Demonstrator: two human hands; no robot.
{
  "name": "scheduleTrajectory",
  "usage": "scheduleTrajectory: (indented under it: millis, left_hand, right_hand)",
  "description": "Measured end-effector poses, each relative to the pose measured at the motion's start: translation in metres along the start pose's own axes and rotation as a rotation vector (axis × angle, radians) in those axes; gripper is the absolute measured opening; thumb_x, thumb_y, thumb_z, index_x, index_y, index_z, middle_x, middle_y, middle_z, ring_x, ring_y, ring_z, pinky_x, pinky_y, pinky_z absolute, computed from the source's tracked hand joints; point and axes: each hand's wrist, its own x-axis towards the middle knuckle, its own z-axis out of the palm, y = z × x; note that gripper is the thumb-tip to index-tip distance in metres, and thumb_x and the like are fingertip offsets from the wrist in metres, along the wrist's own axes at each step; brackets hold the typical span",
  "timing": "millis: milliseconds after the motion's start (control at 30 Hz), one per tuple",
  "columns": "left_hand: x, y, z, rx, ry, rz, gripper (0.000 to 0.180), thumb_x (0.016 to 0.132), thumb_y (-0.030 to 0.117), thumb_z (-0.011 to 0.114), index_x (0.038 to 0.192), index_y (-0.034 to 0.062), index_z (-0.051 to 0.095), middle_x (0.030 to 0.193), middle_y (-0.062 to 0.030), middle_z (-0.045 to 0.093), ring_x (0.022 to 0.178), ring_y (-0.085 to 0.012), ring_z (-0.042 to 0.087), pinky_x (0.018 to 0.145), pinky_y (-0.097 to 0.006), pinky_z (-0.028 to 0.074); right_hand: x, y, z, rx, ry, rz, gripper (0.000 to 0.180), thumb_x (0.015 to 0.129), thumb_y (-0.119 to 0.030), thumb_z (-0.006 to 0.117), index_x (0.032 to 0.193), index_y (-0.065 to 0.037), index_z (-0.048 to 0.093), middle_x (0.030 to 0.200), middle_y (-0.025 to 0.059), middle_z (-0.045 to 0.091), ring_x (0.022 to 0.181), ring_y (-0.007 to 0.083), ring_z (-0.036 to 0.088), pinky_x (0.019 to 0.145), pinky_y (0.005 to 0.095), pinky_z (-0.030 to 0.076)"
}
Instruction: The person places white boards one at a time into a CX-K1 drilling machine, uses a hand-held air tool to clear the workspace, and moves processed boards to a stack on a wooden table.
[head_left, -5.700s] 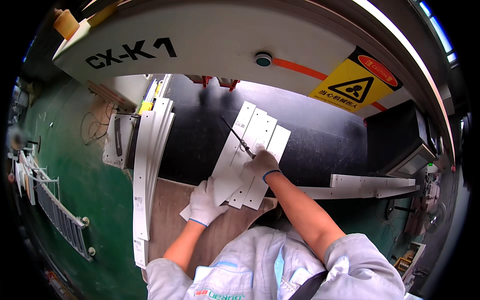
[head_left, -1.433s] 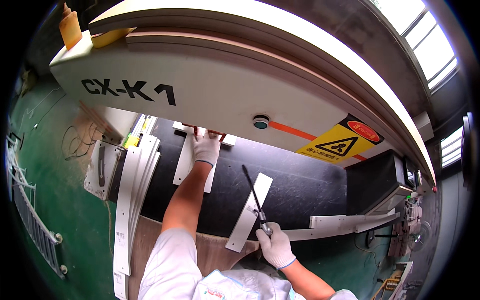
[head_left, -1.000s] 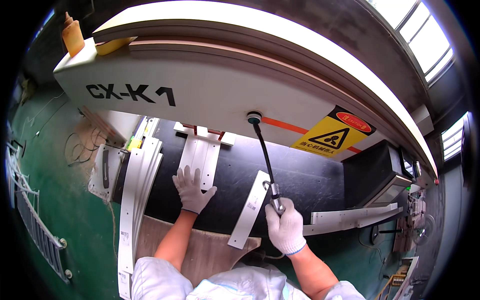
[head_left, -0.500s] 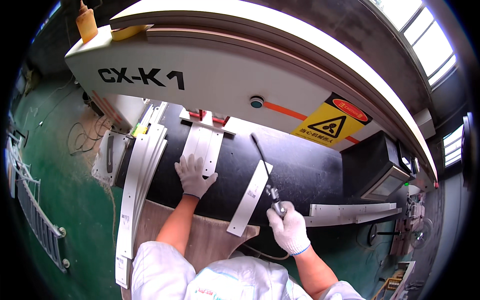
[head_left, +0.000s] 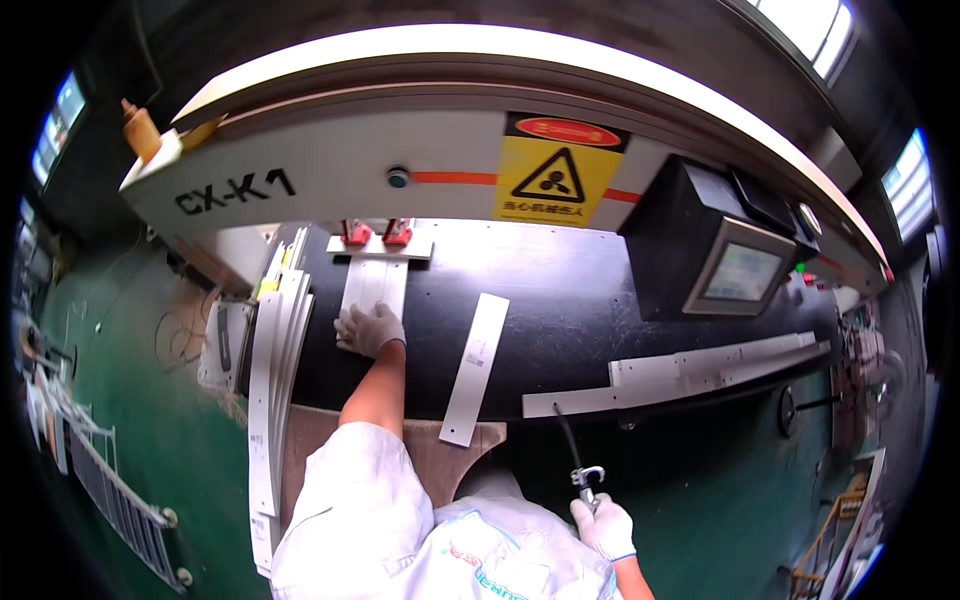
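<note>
My gloved left hand (head_left: 370, 329) lies across the near end of the white strips (head_left: 377, 282), fingers apart and slightly bent, with nothing visibly gripped. The strips lie side by side, their far ends at a white crossbar (head_left: 412, 247) below two red clamps (head_left: 397, 233). In my gloved right hand (head_left: 604, 525) is an air blow gun (head_left: 588, 480) with a metal body and a long dark nozzle, held low in front of the table's near edge. Another white strip (head_left: 474, 370) with a small label lies alone on the black tabletop (head_left: 560, 300), its near end over the brown board.
A stack of long white strips (head_left: 265, 400) stands along the left side. More white strips (head_left: 690, 375) lie along the right front edge. The machine's beam (head_left: 330, 150) spans the back, with a black-housed screen (head_left: 740, 272) at the right. A brown curved board (head_left: 420, 450) borders my body.
My right hand has brought the blow gun down and toward me, away from above the tabletop. My left hand has turned, fingers now pointing leftward over the strips. The view has shifted right.
</note>
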Motion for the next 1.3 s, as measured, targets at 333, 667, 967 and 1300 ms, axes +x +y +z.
scheduleTrajectory:
  millis: [333, 667, 967, 1300]
  left_hand:
    - [-0.001, 0.015, 0.011, 0.164, 0.025, -0.046, 0.069, 0.098, 0.053, 0.060, 0.154, 0.0135, 0.055, 0.169, -0.0099, 0.039, 0.161, -0.0319, 0.026, 0.129, -0.062, 0.018]
    - [-0.001, 0.016, 0.000, 0.143, 0.040, -0.051, 0.068, 0.097, 0.054, 0.062, 0.151, 0.0130, 0.057, 0.167, -0.0109, 0.041, 0.160, -0.0321, 0.028, 0.129, -0.063, 0.019]
    - [-0.002, 0.015, 0.005, 0.122, 0.046, -0.048, 0.069, 0.095, 0.052, 0.063, 0.151, 0.0126, 0.057, 0.166, -0.0107, 0.041, 0.158, -0.0330, 0.028, 0.129, -0.065, 0.019]
    - [-0.002, 0.013, 0.011, 0.112, 0.092, -0.032, 0.067, 0.095, 0.051, 0.063, 0.148, 0.0115, 0.059, 0.165, -0.0111, 0.044, 0.157, -0.0326, 0.030, 0.128, -0.063, 0.019]
  right_hand:
    - [-0.046, 0.025, 0.035, 0.009, -0.239, -0.155, 0.058, 0.098, -0.060, 0.066, 0.112, -0.004, 0.071, 0.094, 0.0225, 0.077, 0.095, 0.0439, 0.075, 0.086, 0.0503, 0.059]
    - [-0.067, 0.024, 0.046, 0.073, -0.176, -0.117, 0.048, 0.096, -0.054, 0.072, 0.111, -0.008, 0.070, 0.093, 0.0195, 0.076, 0.093, 0.0429, 0.075, 0.083, 0.0507, 0.059]
    - [-0.064, 0.015, 0.045, 0.027, -0.174, -0.170, 0.051, 0.096, -0.055, 0.072, 0.113, -0.007, 0.071, 0.096, 0.0192, 0.077, 0.095, 0.0417, 0.075, 0.086, 0.0490, 0.059]
    - [-0.061, 0.017, 0.047, 0.019, -0.175, -0.188, 0.051, 0.097, -0.056, 0.069, 0.110, -0.006, 0.071, 0.094, 0.0199, 0.077, 0.094, 0.0416, 0.074, 0.085, 0.0498, 0.059]
